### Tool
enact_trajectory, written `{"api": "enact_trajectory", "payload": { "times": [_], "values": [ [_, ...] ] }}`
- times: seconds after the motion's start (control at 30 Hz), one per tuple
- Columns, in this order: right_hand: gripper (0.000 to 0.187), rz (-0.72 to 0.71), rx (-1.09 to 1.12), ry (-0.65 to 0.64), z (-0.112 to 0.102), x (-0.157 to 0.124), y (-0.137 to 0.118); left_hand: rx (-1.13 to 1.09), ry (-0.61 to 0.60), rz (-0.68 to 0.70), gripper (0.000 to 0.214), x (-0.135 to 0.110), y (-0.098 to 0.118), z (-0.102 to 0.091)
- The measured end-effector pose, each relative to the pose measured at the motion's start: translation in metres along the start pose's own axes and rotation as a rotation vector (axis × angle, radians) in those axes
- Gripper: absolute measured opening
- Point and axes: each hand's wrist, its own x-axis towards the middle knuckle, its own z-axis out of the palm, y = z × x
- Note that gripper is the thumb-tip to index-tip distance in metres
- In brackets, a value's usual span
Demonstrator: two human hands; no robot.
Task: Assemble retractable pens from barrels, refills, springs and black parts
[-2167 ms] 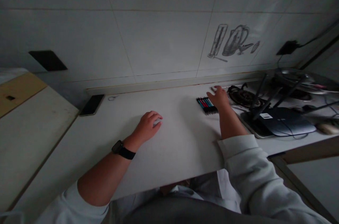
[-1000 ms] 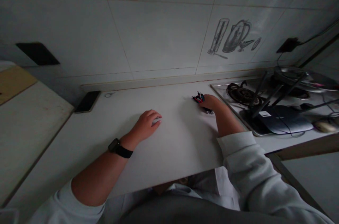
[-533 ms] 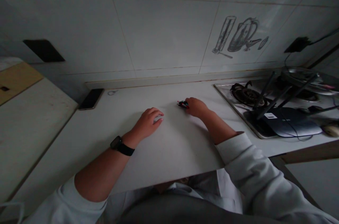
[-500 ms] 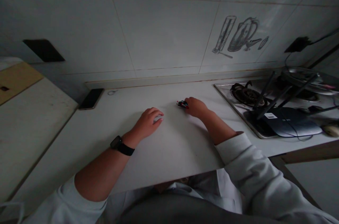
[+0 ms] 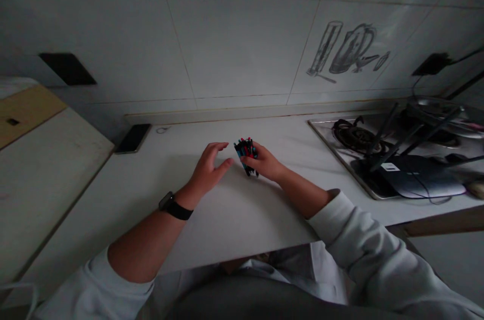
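A bundle of several pens [image 5: 245, 152], black with red and blue parts, stands nearly upright over the white countertop [image 5: 242, 214]. My right hand [image 5: 263, 161] is closed around the bundle from the right, thumb across its front. Whether the lower ends touch the counter I cannot tell. Just left of the pens is my left hand [image 5: 210, 165], its thumb and fingers apart and curved toward the bundle, with nothing in it. A black watch [image 5: 174, 206] is on the left wrist.
A phone [image 5: 133, 138] lies at the counter's back left, near a small ring-like loop [image 5: 163, 130]. On the right are a gas stove [image 5: 355, 136] and a black router [image 5: 419, 175] with raised antennas. A white cabinet-like box [image 5: 49, 169] borders the left side.
My right hand has moved left and turned the pens from lying flat to nearly upright. My left hand has opened wider and no longer has the pale thing seen between its fingers.
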Motion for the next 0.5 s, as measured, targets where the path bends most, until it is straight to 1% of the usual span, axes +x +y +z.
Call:
{"api": "enact_trajectory", "payload": {
  "times": [0.1, 0.2, 0.37, 0.5],
  "values": [
    [0.041, 0.008, 0.201, 0.015, 0.022, -0.007, -0.005, -0.050, 0.014, 0.061, 0.046, 0.001, 0.008, -0.005],
    [0.043, 0.029, 0.294, 0.004, 0.035, -0.011, -0.006, -0.082, 0.001, 0.103, 0.048, 0.001, 0.013, -0.007],
    [0.044, 0.078, 0.342, -0.121, 0.041, -0.014, -0.001, -0.067, -0.041, 0.101, 0.044, -0.001, 0.014, -0.007],
    [0.048, 0.086, 0.339, -0.181, 0.040, -0.014, -0.001, -0.064, -0.050, 0.094, 0.039, -0.002, 0.013, -0.006]
  ]
}}
